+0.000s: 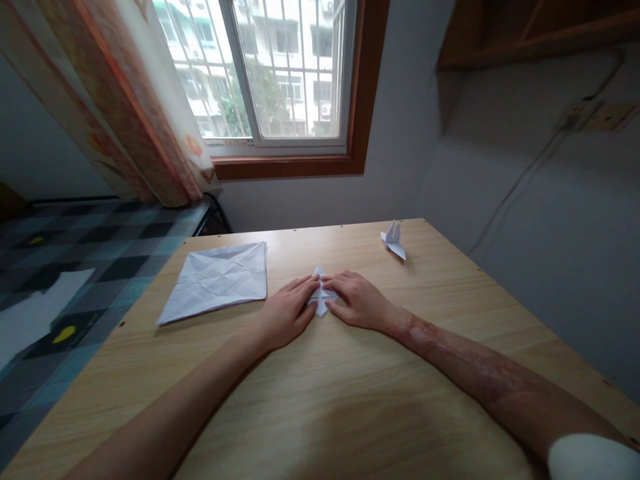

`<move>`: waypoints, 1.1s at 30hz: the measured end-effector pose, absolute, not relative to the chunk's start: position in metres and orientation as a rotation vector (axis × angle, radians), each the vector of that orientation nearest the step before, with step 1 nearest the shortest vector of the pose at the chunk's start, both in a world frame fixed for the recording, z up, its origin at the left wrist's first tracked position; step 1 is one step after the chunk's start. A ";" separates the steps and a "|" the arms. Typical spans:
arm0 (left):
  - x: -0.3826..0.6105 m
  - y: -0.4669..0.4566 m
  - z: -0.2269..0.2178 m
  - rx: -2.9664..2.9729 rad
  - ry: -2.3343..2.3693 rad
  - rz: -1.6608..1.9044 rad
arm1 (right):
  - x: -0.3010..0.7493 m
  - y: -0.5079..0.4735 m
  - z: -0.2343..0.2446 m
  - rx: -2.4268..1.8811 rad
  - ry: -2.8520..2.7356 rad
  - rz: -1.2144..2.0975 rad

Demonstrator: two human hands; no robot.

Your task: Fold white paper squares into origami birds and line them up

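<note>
A small folded white paper piece (320, 297) lies on the wooden table (350, 400) between my hands. My left hand (286, 311) rests on its left side, fingers stretched out and pressed flat on the paper. On the paper's right side my right hand (356, 300) lies the same way, fingers extended and pressing down. Both hands touch the paper and cover part of it.
A creased white paper sheet (217, 279) lies flat to the left of my hands. A finished folded paper crane (393, 241) stands at the table's far right. A bed with a checked cover (75, 267) is at the left, a window (270, 67) behind.
</note>
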State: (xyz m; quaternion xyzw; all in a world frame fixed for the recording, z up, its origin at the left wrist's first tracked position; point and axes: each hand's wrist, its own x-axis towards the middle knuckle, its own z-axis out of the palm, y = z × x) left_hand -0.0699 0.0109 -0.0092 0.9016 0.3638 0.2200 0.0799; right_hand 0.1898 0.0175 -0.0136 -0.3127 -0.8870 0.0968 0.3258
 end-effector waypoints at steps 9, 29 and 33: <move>-0.079 0.011 -0.003 2.724 0.935 0.668 | 0.198 0.017 -0.007 -0.738 -2.440 0.180; -0.077 0.007 0.008 2.734 0.937 0.796 | 0.197 0.020 -0.008 -0.634 -2.510 -0.049; -0.076 0.007 0.008 2.686 0.976 0.801 | 0.193 0.022 -0.014 -0.724 -2.409 0.125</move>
